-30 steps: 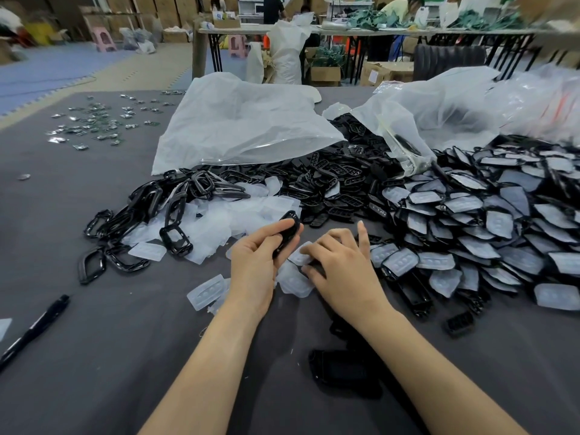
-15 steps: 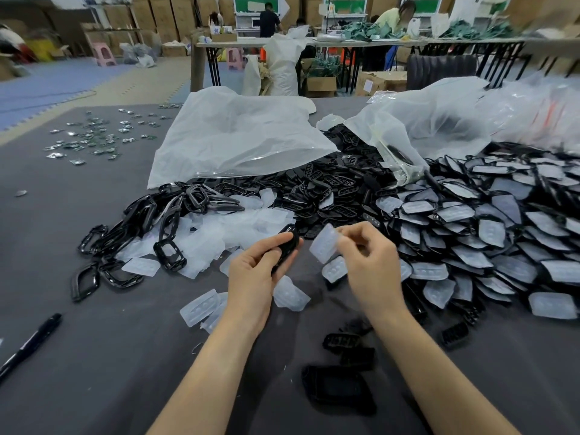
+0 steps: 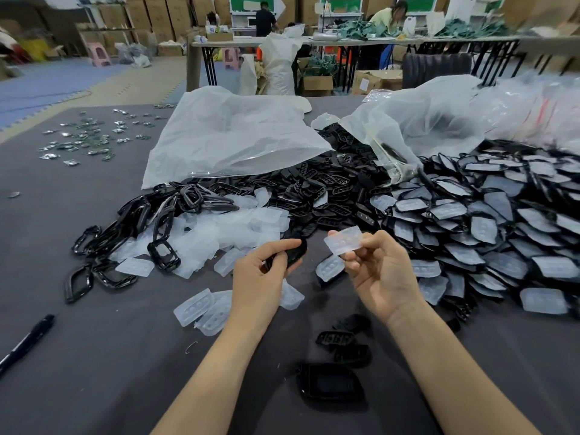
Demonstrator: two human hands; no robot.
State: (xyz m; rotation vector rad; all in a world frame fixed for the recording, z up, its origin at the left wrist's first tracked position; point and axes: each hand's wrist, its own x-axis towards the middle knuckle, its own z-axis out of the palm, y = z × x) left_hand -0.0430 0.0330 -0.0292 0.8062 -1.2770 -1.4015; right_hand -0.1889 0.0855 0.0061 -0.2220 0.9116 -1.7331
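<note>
Translucent button pad (image 3: 343,242), pinched at one end by thumb and fingertips of the right hand (image 3: 384,277), raised above the grey surface (image 3: 94,356), just right of the black key-fob shell (image 3: 292,253) clasped in the curled left hand (image 3: 259,279); near, not yet touching. Most likely the moment to seat pad into shell. Cannot tell the shell's facing, half hidden behind the fingers, so check that first. Turn the pad, bumps toward the shell's button openings, narrow end to narrow end. Tilt the shell toward the pad instead of chasing it. Lay in one edge first, then press flat with a thumb until flush all round. Keep the pinch light: soft, floppy stuff by the look of it, apt to fold or slip. Check for a second pad clinging behind. Work above the loose pads (image 3: 194,307) below, not among them.
</note>
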